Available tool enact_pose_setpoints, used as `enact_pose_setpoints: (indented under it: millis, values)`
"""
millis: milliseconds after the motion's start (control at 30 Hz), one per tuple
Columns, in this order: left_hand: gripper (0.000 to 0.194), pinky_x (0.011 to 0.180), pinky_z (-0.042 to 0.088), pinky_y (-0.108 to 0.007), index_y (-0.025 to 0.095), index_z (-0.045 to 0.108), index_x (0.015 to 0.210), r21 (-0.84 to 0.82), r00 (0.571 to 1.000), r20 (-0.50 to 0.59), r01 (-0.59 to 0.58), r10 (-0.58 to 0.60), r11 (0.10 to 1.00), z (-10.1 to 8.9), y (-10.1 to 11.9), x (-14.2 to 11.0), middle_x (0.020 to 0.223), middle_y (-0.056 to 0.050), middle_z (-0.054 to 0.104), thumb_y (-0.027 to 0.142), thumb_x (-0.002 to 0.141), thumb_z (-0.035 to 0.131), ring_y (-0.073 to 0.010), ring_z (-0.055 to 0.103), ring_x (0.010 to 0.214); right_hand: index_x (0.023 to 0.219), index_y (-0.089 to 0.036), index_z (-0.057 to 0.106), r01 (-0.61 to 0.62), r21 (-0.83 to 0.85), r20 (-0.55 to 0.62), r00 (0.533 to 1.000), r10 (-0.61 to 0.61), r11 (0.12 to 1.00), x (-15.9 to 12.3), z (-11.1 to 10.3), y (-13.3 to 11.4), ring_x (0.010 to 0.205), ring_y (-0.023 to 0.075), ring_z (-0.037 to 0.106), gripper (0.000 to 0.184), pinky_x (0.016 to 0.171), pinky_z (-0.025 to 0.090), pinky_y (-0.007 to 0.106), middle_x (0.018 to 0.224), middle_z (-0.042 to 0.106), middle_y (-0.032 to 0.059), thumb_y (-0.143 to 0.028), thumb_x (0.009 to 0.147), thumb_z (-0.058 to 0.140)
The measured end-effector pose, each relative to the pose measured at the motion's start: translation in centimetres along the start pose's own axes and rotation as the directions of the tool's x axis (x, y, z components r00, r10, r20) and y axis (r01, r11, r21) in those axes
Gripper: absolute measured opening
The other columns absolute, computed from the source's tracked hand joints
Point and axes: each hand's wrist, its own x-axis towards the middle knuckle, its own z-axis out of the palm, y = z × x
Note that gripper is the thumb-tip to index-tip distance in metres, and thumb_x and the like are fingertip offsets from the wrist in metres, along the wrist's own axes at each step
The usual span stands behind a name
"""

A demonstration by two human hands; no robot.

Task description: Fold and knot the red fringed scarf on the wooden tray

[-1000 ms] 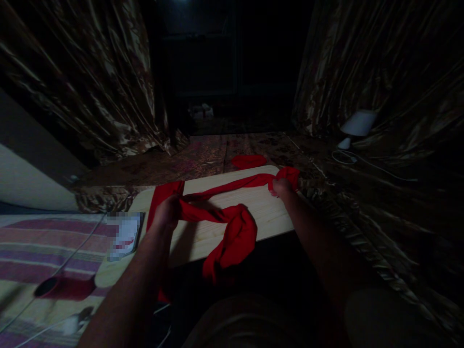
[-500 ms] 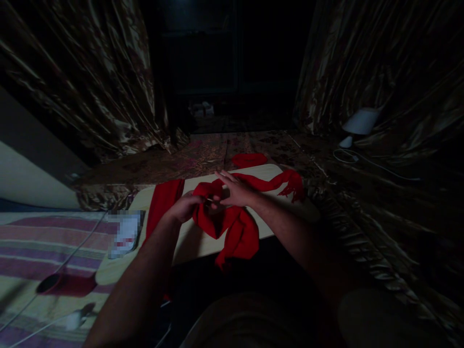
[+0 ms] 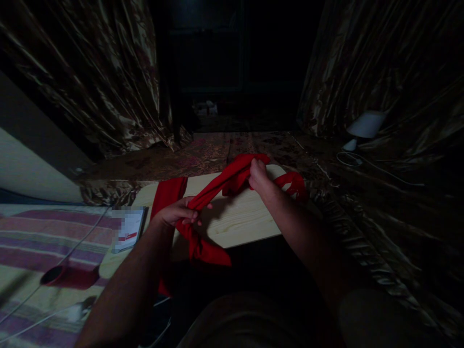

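Because the red cloth strip [image 3: 213, 187] is long and limp, I've got it at two points above the wooden tabletop [image 3: 235, 220]. Right grip [image 3: 258, 173] is closed on it near the far edge, knuckles up; looks like the firm end. Left grip [image 3: 181, 213] has it nearer me, cloth pinched under the thumb, fingers part spread; reads as a lighter guiding hold. Span between them runs diagonally and fairly straight, with a fold sagging by the right fist. Two-point hold probably keeps it from twisting. Loose tail [image 3: 208, 253] drops from the left grip over the near edge, nothing holding it there.

Red band [image 3: 170, 191] lies across the tabletop's left part and under my left forearm; likely kept that side so it doesn't foul the span. Red length [image 3: 295, 182] sits by the right corner past my wrist; too dark to tell if it joins the strip. Booklet-like item [image 3: 132, 229], partly pixelated, is at the left end; red cylinder [image 3: 72, 276] rests on the striped bedding [image 3: 21, 232]. Both presumably out of the cloth's way.
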Motion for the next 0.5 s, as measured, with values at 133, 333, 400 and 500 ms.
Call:
enact_pose_setpoints:
  millis: [133,333,400,500]
  values:
    - [0.035,0.062,0.058,-0.038,0.012,0.071,0.09,0.043,0.995,0.102,-0.003,-0.002,0.999,-0.5,-0.3,0.2,0.048,0.002,0.056,0.026,0.062,0.085,-0.0094,0.044,0.037,0.125,-0.021,0.046,-0.035,-0.051,-0.008,0.999,0.035,0.998,0.5,-1.0,0.3,0.085,0.017,0.066,0.031,0.075,0.055,0.03,0.102,0.067,0.0057,-0.034,0.101,0.031]
    - [0.022,0.053,0.056,-0.028,0.013,0.063,0.076,-0.069,0.935,-0.347,-0.107,0.077,0.992,-0.5,-0.4,2.4,0.061,-0.003,0.064,0.023,0.069,0.082,-0.012,0.057,0.046,0.127,-0.015,0.049,0.066,-0.536,-0.008,0.997,-0.083,0.842,-1.3,-2.9,2.0,0.11,0.0199,0.063,0.036,0.092,0.049,0.027,0.121,0.066,0.0128,-0.029,0.094,0.053]
    - [0.021,0.048,0.052,-0.023,0.012,0.063,0.075,-0.06,0.909,-0.416,-0.066,0.035,0.996,-0.7,-0.7,3.0,0.059,-0.003,0.063,0.016,0.067,0.082,-0.0117,0.057,0.046,0.131,-0.013,0.05,0.069,-0.707,0.017,0.997,-0.08,0.704,-1.8,-4.2,2.7,0.111,0.0236,0.063,0.045,0.094,0.048,0.031,0.121,0.066,0.0152,-0.025,0.089,0.062]
    - [0.023,0.044,0.046,-0.019,0.012,0.065,0.076,-0.025,0.913,-0.407,-0.014,0.002,1.0,-1.1,-1.3,3.2,0.059,-0.002,0.064,0.011,0.062,0.083,-0.0119,0.057,0.046,0.126,-0.01,0.058,0.081,-0.889,0.074,0.997,-0.033,0.45,-2.3,-6.2,3.8,0.113,0.0295,0.062,0.039,0.096,0.047,0.037,0.124,0.062,0.0219,-0.02,0.088,0.059]
